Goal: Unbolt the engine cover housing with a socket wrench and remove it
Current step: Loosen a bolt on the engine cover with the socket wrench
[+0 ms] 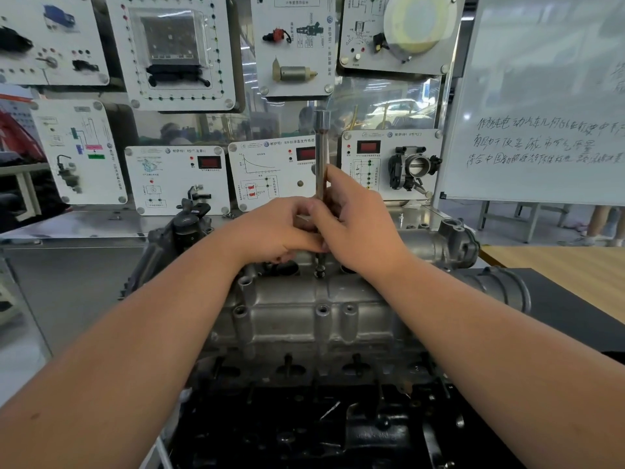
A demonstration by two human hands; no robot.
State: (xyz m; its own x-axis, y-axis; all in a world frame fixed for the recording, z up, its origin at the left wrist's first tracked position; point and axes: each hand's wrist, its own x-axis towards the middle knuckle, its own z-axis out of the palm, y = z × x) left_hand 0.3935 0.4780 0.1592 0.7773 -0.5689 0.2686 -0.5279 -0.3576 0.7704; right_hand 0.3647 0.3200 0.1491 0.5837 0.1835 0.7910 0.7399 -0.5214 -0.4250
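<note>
- Nearest the person, at the near edge of the bench, sits the dark engine block (338,431), its black upper face crowded with ports and studs; it carries the work, so I judge it should stay put while the tool turns.
- Just beyond it, across the middle, lies the engine cover housing (304,309), a grey cast part seated on the block, with several open bolt bosses along its near side. Those near holes look empty, so the bolt in hand seems to be one on the far row.
- At the housing's far side, the socket wrench (320,157) stands nearly upright, a long bright shaft whose lower tip meets a bolt (319,270) on the housing's top.
- Both hands meet on the shaft low down. The left hand (280,231) has its fingers curled round the tool from the left; the right hand (358,225) wraps it from the right, with one finger stretched up along the shaft.
- To do this step well, I judge the shaft should stay in line with the bolt: any lean risks the tip slipping off and rounding the head.
- One hand can press down and steady the tool while the other twirls it; a bolt spun this way is probably already loose.
- Whether the tip is fully seated cannot be told; the hands hide part of the joint.
- Past the far edge stand training panels (176,177) and a whiteboard (541,96), well apart from the work.
</note>
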